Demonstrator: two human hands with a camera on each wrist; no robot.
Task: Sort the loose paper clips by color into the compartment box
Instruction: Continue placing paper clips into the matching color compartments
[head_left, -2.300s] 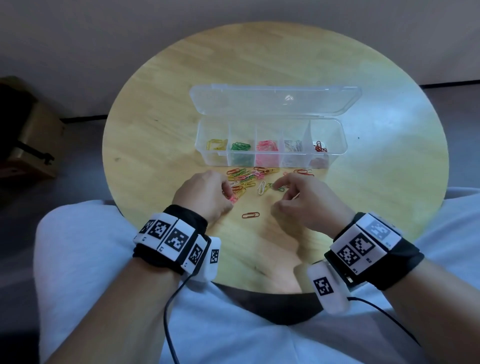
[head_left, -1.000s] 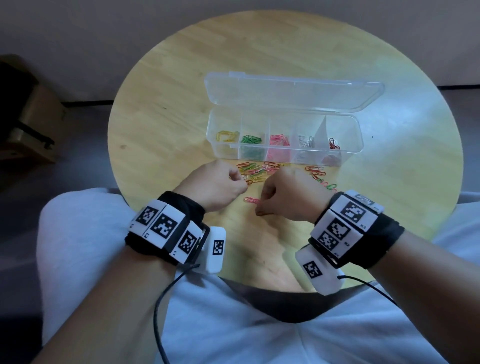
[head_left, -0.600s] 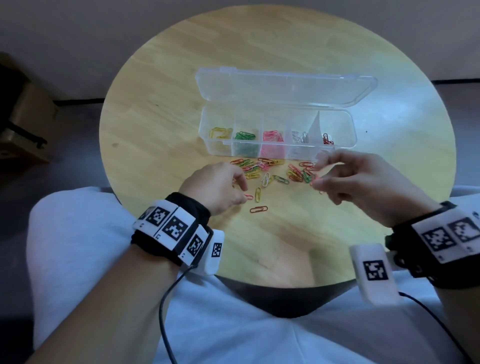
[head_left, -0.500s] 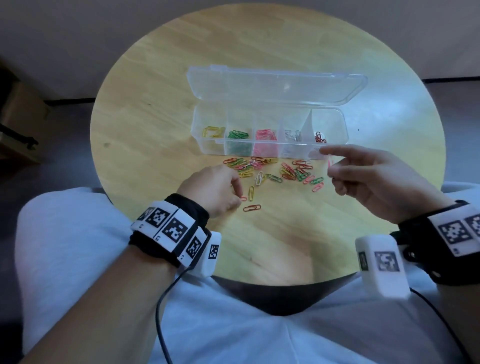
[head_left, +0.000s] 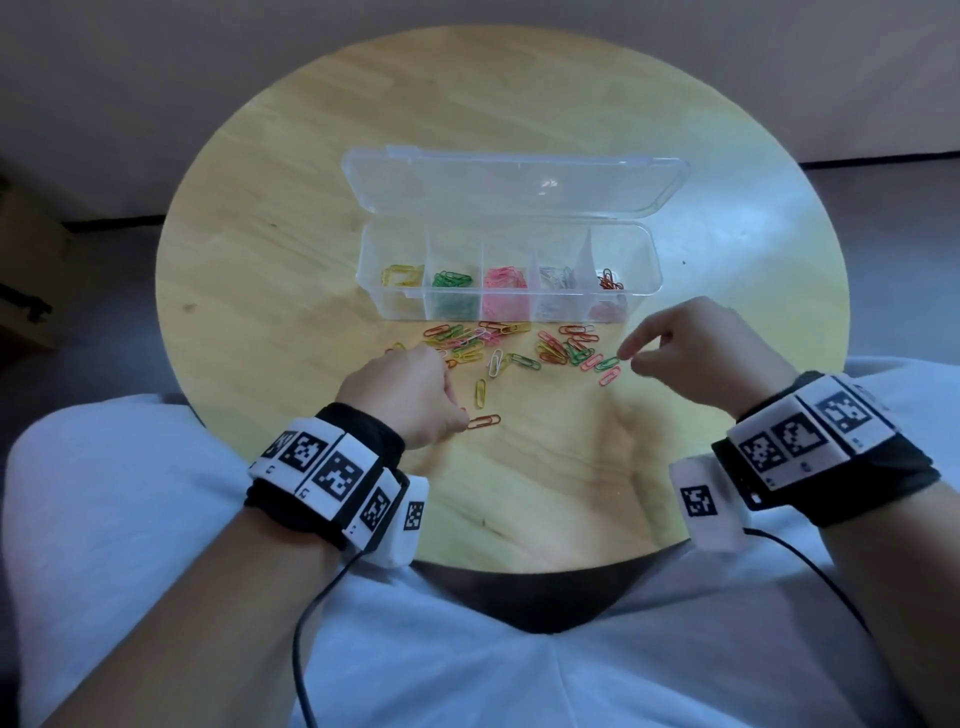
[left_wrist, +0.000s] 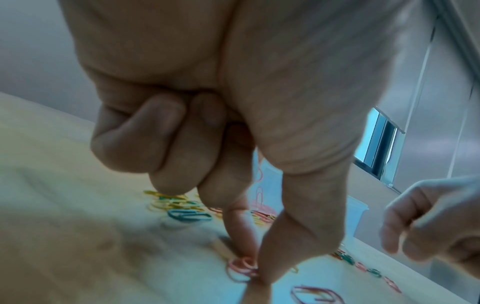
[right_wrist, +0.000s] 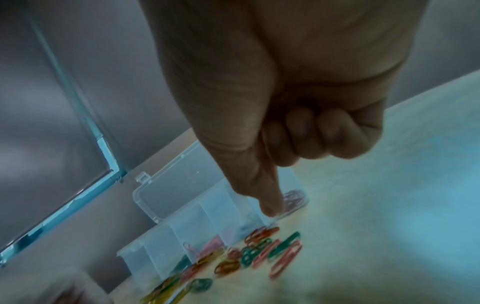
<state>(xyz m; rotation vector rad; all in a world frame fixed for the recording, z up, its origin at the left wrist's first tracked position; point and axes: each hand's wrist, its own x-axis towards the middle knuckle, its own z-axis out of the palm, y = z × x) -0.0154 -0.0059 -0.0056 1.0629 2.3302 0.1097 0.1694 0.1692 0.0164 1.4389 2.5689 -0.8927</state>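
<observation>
A clear compartment box (head_left: 655, 270) stands open mid-table, holding yellow, green, pink, silver and red clips in separate compartments from left to right. Loose paper clips (head_left: 498, 343) of mixed colours lie scattered in front of it. My left hand (left_wrist: 255, 267) rests low on the table, thumb and index finger pinching a pink paper clip (left_wrist: 241, 267); a red clip (head_left: 483, 421) lies beside it. My right hand (head_left: 628, 361) hovers over the right end of the scatter. Its fingers are curled and its thumb and index tips are together, next to a green clip (head_left: 608, 362). I see nothing held in it.
The box lid (head_left: 519, 182) lies flat behind the box. The round wooden table (head_left: 260, 234) has bare wood on both sides and behind. Its near edge is over my lap. A single yellow clip (head_left: 480, 392) lies between the hands.
My right hand left the pile beside the left hand, went up to the box's right end, and has come down over the clips on the right. The left hand stayed put.
</observation>
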